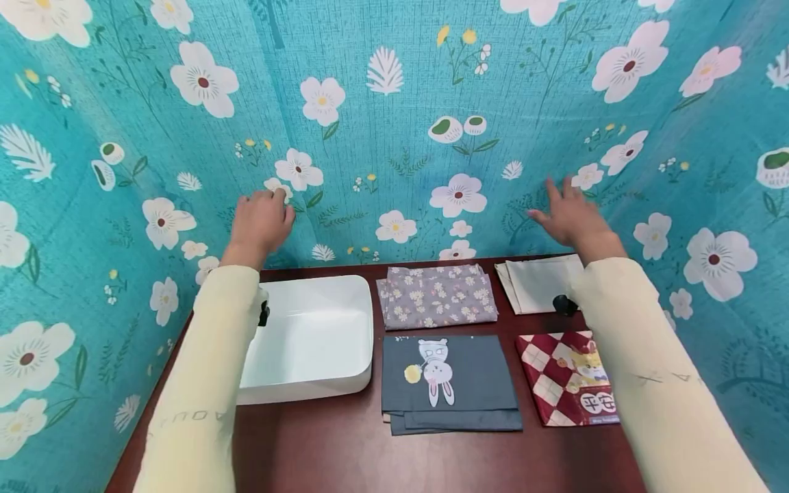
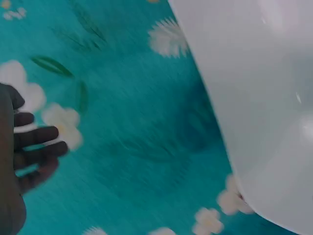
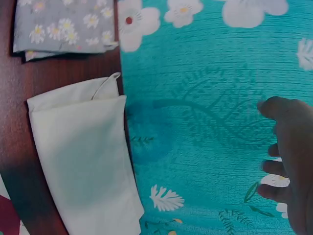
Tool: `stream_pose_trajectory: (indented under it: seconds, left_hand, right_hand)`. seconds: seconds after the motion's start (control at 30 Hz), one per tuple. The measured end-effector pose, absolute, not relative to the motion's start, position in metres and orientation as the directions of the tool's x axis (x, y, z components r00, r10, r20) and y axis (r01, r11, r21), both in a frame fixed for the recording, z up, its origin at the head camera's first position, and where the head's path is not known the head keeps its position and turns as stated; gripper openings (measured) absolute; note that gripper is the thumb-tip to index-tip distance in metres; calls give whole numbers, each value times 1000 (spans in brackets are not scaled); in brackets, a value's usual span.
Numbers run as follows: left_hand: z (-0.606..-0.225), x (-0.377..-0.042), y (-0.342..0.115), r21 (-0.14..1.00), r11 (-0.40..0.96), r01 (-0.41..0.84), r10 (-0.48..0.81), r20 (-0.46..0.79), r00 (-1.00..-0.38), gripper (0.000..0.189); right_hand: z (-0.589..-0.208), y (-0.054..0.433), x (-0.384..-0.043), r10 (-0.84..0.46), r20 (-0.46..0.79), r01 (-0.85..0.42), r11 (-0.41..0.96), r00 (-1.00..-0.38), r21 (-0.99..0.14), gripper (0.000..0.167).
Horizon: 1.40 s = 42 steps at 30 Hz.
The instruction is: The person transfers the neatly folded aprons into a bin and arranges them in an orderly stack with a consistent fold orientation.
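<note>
My left hand [image 1: 261,222] is raised above the back of a white basin [image 1: 308,335], its fingers loosely bent with nothing in them. In the left wrist view the same hand [image 2: 36,147] shows spread fingers in front of the floral curtain, apart from the basin. Over the folded cream cloth [image 1: 536,277] at the back right, my right hand [image 1: 570,216] reaches up with fingers spread and holds nothing. The right wrist view shows this hand [image 3: 288,152] away from the cream cloth [image 3: 85,161].
A folded grey daisy-print cloth [image 1: 437,298] lies right of the basin. In front of it is a dark grey folded cloth [image 1: 474,376] with a rabbit print. A red checked cloth [image 1: 548,383] lies at right, partly behind my sleeve. Teal floral curtain [image 1: 382,137] encloses the brown table [image 1: 333,445].
</note>
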<state>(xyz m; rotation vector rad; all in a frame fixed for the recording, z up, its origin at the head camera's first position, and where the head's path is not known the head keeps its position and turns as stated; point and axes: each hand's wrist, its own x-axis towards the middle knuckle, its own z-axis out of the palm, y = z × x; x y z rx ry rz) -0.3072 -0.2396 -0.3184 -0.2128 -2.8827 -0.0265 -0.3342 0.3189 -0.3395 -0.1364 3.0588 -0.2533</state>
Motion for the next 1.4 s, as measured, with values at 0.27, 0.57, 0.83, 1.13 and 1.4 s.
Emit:
stream_pose_trajectory:
  seconds: [0.27, 0.57, 0.83, 1.13, 1.4]
  left_hand:
    - [-297, -253, -191, 330, 920, 209, 94, 330, -939, 33]
    - [-309, -175, -135, 755, 639, 147, 87, 119, -989, 25]
    - [-318, -148, -120, 950, 306, -64, 104, -100, -989, 26]
    - [-365, -95, -114, 903, 430, 14, 313, -134, -940, 20]
    - [-428, -63, -115, 898, 439, 33, 416, -171, -893, 34]
  right_hand:
    - [-329, 325, -317, -123, -116, -64, 907, -986, -417, 63]
    - [-347, 320, -278, -198, -190, -42, 790, -962, -611, 68]
    - [-363, 308, -248, -205, -267, 55, 688, -942, -723, 65]
    - [-396, 294, -213, -183, -334, 143, 646, -925, -749, 50]
    - [-440, 277, -174, -194, -409, 245, 553, -892, -796, 33]
